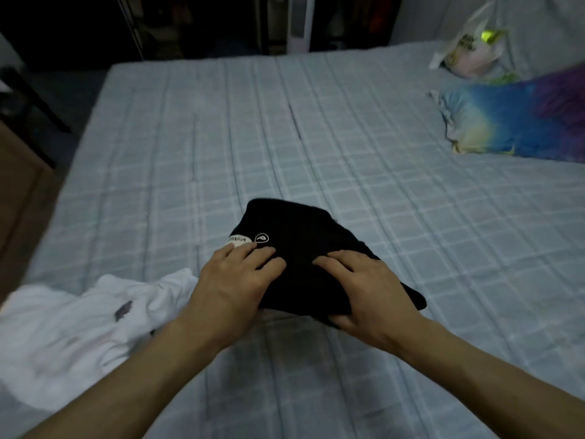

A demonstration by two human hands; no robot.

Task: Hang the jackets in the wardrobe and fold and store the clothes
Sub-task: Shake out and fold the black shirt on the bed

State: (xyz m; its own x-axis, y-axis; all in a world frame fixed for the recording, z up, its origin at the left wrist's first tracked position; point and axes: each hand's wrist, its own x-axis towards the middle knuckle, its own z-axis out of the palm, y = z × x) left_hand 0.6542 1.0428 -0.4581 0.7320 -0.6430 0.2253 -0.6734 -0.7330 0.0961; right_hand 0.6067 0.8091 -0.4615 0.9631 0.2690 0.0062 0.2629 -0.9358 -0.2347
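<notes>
A folded black garment [304, 236] with a small white logo lies on the bed [221, 137] just in front of me. My left hand [235, 280] grips its left near side, fingers on top by the logo. My right hand [364, 286] holds the near right side, fingers on top and thumb under the edge, which is slightly lifted off the bed. A crumpled white garment [79, 327] with a small dark print lies at the near left, beside my left forearm.
A blue, purple and yellow pillow [512, 122] lies at the far right, with a white plastic bag [471, 49] behind it. Beyond the bed's far edge stands a dark open wardrobe [196, 23]. Brown furniture [19, 172] stands at the left.
</notes>
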